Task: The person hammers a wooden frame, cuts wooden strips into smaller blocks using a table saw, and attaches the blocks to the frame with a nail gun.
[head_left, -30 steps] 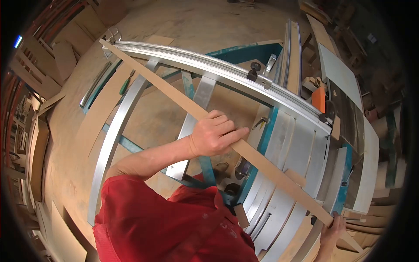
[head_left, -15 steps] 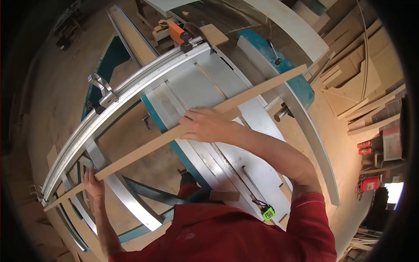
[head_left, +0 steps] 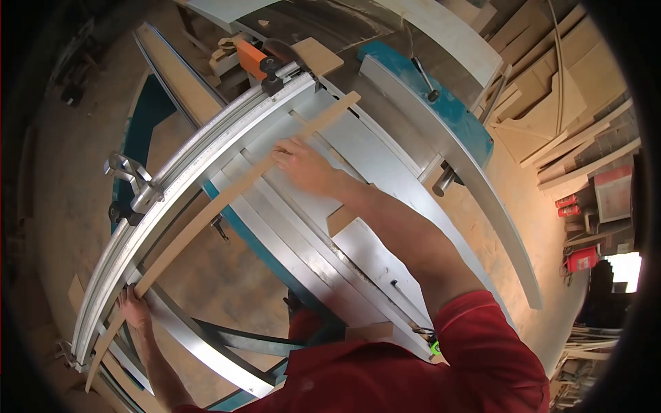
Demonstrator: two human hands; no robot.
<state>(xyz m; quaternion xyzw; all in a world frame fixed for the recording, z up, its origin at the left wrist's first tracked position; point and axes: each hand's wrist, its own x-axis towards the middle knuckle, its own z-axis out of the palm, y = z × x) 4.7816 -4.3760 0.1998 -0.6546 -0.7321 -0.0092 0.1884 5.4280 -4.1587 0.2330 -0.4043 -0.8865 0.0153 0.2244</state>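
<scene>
A long, narrow wooden strip (head_left: 224, 199) runs diagonally over the sliding table saw, close to the silver crosscut fence (head_left: 219, 132). My left hand (head_left: 135, 310) is closed around the strip near its lower-left end, beside the open frame. Farther up, my right hand (head_left: 300, 165) has its fingers curled over the strip above the metal sliding table (head_left: 323, 255); the hand is slightly blurred. The strip's upper end lies near the top of the fence. My right palm and thumb hide part of the table.
A flip stop (head_left: 141, 186) and a black knob (head_left: 272, 81) sit on the fence. To the right stands the rip fence (head_left: 475, 186). A green tape measure (head_left: 434, 346) and a small wood block (head_left: 369, 332) lie near my body. Boards (head_left: 592, 131) lean at the right.
The strip has shifted left and turned more steeply, drawing nearer the fence. My right hand has moved up and left with it; my left hand has moved slightly down and left.
</scene>
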